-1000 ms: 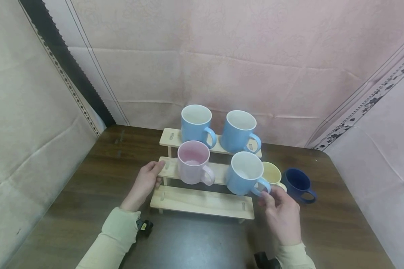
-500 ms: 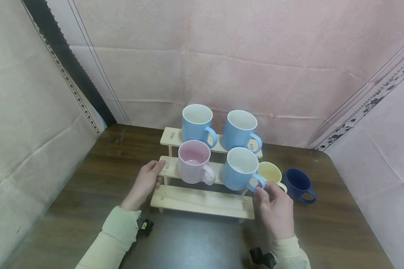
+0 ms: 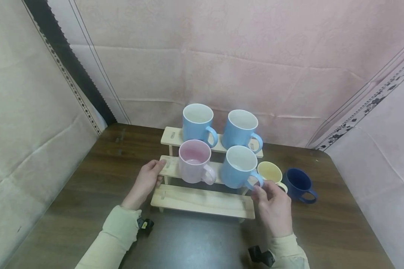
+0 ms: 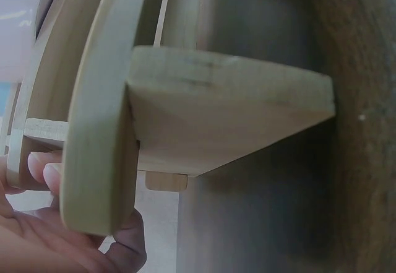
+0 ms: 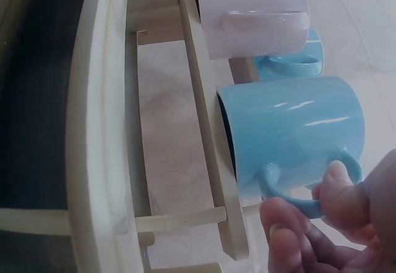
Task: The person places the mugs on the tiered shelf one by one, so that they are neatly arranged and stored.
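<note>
We see the right hand (image 3: 275, 210) pinching the handle (image 5: 302, 207) of the front blue mug (image 3: 236, 172) between thumb and fingers, probably to stay off its neighbours. That mug is upright at the three-o'clock end of the middle step (image 3: 170, 169); whether the board bears its weight, we cannot tell. The left hand (image 3: 143, 184) grips the step's nine-o'clock end — thumb above, fingers below — presumably steadying the wooden rack (image 3: 202, 201). From the front blue mug, we place the pink mug (image 3: 192, 168) at nine, a rear blue mug (image 3: 194, 129) at eleven, its twin (image 3: 237, 134) at twelve, the yellow mug (image 3: 268, 172) and navy mug (image 3: 293, 186) near three.
</note>
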A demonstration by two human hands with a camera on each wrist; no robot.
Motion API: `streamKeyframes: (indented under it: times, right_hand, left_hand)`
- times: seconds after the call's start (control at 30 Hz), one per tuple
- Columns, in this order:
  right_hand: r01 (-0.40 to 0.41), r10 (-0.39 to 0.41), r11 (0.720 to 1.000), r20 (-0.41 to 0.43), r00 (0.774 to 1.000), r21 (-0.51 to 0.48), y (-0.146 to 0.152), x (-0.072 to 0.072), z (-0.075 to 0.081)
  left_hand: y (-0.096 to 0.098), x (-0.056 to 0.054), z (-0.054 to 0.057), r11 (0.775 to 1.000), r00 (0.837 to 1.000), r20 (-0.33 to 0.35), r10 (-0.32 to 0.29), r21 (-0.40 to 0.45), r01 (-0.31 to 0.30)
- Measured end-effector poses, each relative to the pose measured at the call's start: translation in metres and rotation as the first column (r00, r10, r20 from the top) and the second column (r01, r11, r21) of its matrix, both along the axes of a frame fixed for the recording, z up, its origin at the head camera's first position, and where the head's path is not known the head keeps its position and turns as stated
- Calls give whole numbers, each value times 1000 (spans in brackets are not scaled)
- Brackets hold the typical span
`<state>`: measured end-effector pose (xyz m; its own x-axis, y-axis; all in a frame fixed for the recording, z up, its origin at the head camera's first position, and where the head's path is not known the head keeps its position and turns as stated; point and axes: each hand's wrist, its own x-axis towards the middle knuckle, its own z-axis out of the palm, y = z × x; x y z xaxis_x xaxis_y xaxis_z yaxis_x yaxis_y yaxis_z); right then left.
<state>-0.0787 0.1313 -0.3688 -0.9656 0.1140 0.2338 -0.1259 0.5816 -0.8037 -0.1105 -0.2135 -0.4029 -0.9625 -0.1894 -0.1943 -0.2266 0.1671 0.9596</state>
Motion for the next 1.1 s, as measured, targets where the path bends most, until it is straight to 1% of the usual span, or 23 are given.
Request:
streamKeyframes:
  times: [0.2,0.63,0.93,1.1]
  right_hand:
    - [-3,3,1000,0,1000,7,1,-1,-1]
    - [-11,12,1000,52,999,-9,3,-1,0]
    - [-13,13,1000,29,999,-14,2,-1,-1]
    - [-32,32,999,24,999,-6,3,-2,-2]
  left_hand:
    - [0,-1,0,1000,1000,11,4,12,-4]
    - [2,-1,0,1000,1000,3,15,8,-15]
    - [2,0,-1,1000,1000,1,13,-5,-13]
    - [1,-1,-1,1000,1000,1,12,-9,-12]
